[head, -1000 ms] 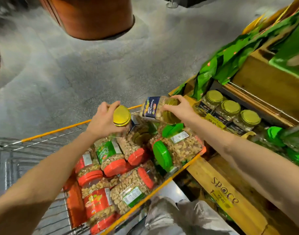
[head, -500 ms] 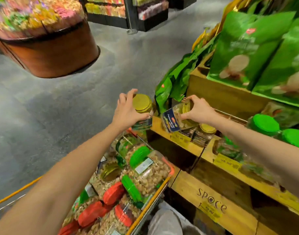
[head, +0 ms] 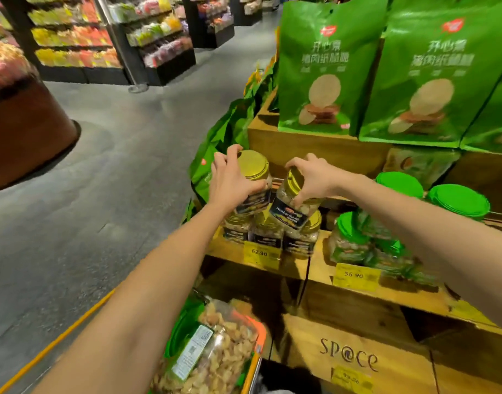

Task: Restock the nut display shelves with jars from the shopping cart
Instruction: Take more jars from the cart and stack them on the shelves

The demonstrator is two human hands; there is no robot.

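Presently left hand [head: 232, 177] grips a gold-lidded jar [head: 255, 166], near upright; right hand [head: 312, 177] grips a second jar [head: 289, 213], tilted, base down-left — both directly above the stocked row [head: 268, 234] on the shelf [head: 321, 258]. Second jar likely needs levelling first.

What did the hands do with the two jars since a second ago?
The left hand and right hand carried the left jar and right jar from over the cart to the shelf, above the shelf jars. Both grips stayed; nothing let go.
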